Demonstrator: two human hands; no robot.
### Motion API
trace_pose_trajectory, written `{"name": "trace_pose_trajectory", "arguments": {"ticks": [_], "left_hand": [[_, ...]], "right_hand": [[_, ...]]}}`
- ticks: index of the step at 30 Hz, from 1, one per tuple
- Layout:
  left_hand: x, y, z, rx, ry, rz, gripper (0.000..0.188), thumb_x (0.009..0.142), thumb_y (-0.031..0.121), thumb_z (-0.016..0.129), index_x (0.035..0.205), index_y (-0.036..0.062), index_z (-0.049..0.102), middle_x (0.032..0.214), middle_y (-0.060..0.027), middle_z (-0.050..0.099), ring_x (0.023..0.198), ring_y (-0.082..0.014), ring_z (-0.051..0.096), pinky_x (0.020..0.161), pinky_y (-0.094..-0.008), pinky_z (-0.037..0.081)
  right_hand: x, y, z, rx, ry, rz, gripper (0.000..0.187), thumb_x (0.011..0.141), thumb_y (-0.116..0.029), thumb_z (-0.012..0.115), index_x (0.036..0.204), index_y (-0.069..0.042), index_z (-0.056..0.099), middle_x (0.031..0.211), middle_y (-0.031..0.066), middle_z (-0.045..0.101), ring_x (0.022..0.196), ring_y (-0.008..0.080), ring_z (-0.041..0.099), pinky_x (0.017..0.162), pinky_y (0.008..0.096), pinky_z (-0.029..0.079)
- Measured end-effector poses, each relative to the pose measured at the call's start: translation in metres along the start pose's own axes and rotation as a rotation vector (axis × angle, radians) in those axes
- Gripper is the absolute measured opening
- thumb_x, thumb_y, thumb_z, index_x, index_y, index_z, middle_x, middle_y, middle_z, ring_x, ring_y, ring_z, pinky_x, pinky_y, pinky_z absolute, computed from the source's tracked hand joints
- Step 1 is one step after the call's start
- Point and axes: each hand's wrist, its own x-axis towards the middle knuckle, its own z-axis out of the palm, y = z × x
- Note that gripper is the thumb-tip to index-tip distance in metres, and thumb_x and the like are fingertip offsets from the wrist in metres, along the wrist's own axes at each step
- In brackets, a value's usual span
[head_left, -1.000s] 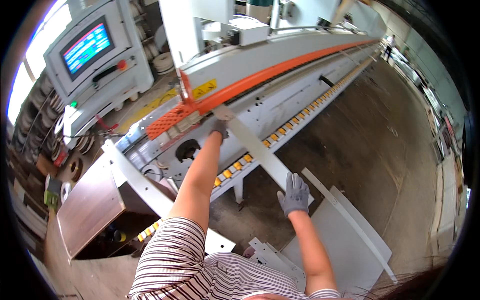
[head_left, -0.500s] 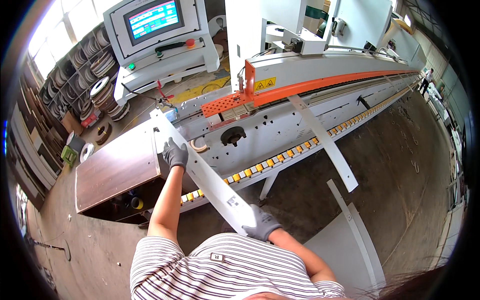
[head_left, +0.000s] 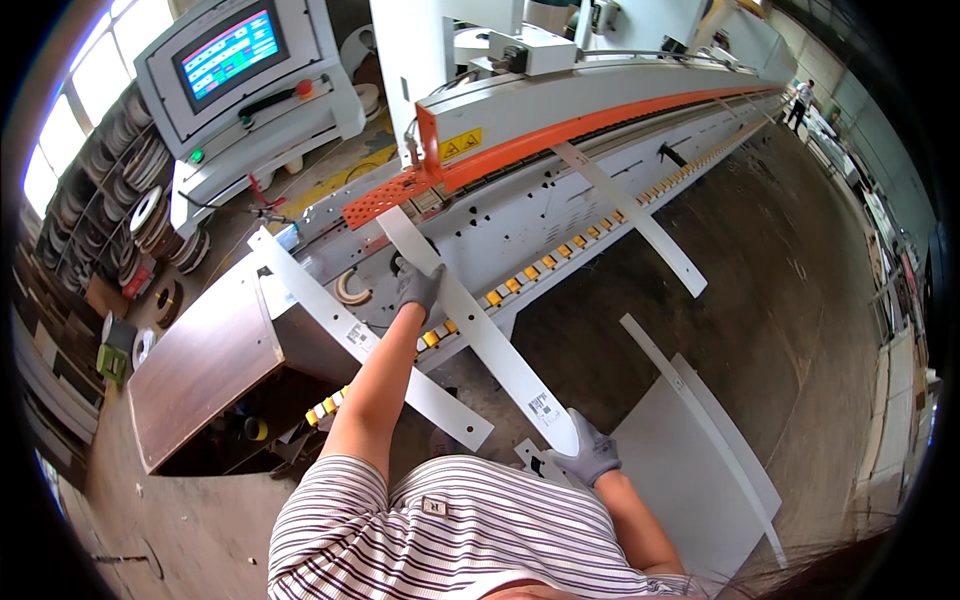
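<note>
A long, narrow white panel strip (head_left: 492, 345) with a small printed label slants between my two grey-gloved hands. My left hand (head_left: 417, 285) is closed over its left edge, towards the far end. At the near end my right hand (head_left: 590, 450) grips the strip's tip. The strip's far end is at the infeed of an edge-banding machine, close to the perforated orange guard (head_left: 392, 194). To the left, a second white strip (head_left: 400, 385) lies slantwise beside a brown cabinet (head_left: 205, 365), passing under my left forearm.
A third white strip (head_left: 640, 228) sticks out of the machine (head_left: 520, 225) further along. Yellow rollers (head_left: 547, 262) line the machine's near rail. Large grey panels (head_left: 680, 450) stand at my right. At the left are a control screen (head_left: 228, 55) and racked banding rolls (head_left: 150, 212).
My hands have carried the labelled strip to the right, towards the orange guard. The second strip at the left now shows separately. The view has shifted somewhat.
</note>
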Motion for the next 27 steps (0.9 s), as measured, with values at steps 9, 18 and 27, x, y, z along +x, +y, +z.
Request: {"name": "trace_pose_trajectory", "arguments": {"ticks": [9,18,27], "left_hand": [[0.054,0.038,0.040,-0.120,0.064,-0.219,0.085,0.067,0.046,0.073,0.121,-0.0071,0.033,0.116,-0.0281,0.056,0.109,-0.0382,0.057,0.092,-0.0412,0.045],[0.052,0.058,0.036,-0.049,0.104,-0.201,0.081,0.067,0.049,0.074,0.114,-0.0067,0.039,0.111,-0.0260,0.060,0.104,-0.0362,0.060,0.090,-0.0396,0.046],[0.063,0.064,0.045,0.000,0.117,-0.202,0.080,0.068,0.048,0.073,0.114,-0.0083,0.039,0.109,-0.0270,0.060,0.102,-0.0373,0.061,0.088,-0.0405,0.048]], "right_hand": [[0.018,-0.015,-0.020,0.004,-0.095,0.070,0.090,0.067,-0.053,0.067,0.138,-0.010,0.033,0.118,0.0176,0.058,0.104,0.0339,0.059,0.087,0.0436,0.048],[0.031,0.006,-0.026,-0.013,-0.067,0.049,0.088,0.067,-0.052,0.068,0.137,-0.010,0.035,0.119,0.0183,0.057,0.103,0.0338,0.059,0.085,0.0434,0.048],[0.045,0.024,-0.028,0.102,-0.039,-0.016,0.087,0.065,-0.047,0.071,0.135,-0.009,0.036,0.119,0.0184,0.057,0.103,0.0338,0.059,0.085,0.0426,0.048]]}}
